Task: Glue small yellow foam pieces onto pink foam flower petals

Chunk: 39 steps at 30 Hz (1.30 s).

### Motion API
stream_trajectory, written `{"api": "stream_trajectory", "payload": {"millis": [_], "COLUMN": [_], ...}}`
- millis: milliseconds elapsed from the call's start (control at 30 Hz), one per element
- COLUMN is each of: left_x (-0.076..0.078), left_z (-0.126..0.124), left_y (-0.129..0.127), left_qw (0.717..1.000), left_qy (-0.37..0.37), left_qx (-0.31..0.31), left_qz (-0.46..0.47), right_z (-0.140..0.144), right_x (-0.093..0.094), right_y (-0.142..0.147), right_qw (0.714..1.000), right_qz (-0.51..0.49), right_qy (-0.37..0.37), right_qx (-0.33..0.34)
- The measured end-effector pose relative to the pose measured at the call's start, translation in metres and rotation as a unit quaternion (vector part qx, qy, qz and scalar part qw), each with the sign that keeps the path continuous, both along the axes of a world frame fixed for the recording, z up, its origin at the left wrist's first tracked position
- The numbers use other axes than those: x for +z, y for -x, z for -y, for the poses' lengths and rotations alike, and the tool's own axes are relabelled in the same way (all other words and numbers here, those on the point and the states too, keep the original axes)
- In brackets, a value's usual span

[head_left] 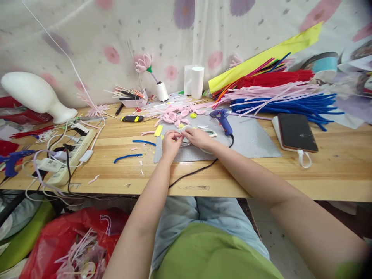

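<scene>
White strip [182, 133] between both hands [186, 139]

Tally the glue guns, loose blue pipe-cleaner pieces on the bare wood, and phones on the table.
Glue guns: 2, one on the mat, one at the left edge
Blue pieces: 2
Phones: 1
Total: 5

Both arms outstretched, left hand [171, 142] and right hand [197, 137] fingertips pinched together

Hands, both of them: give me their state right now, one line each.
Left hand: fingers pinched shut on a small pale piece over the grey mat; what it is cannot be told.
Right hand: pinched on the same piece.
</scene>
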<state>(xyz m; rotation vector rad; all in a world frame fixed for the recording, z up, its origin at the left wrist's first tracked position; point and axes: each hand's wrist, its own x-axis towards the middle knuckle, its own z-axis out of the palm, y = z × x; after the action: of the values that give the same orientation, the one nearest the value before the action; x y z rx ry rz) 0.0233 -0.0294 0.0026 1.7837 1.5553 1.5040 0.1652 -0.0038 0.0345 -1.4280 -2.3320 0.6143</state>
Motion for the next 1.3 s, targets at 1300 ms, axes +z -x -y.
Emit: {"api": "stream_trajectory", "payload": {"millis": [1300], "left_x": [0.004], "left_z": [0.001], "left_y": [-0.006], "left_qw": [0.964], "left_qy": [0.155], "left_qx": [-0.056], "left_qz": [0.210], "right_z": [-0.002], "right_x": [0.016], "right_y": [-0.035], "right_qw": [0.993], "right_qz": [-0.096], "right_qy": [0.072], "right_qx": [0.010]}}
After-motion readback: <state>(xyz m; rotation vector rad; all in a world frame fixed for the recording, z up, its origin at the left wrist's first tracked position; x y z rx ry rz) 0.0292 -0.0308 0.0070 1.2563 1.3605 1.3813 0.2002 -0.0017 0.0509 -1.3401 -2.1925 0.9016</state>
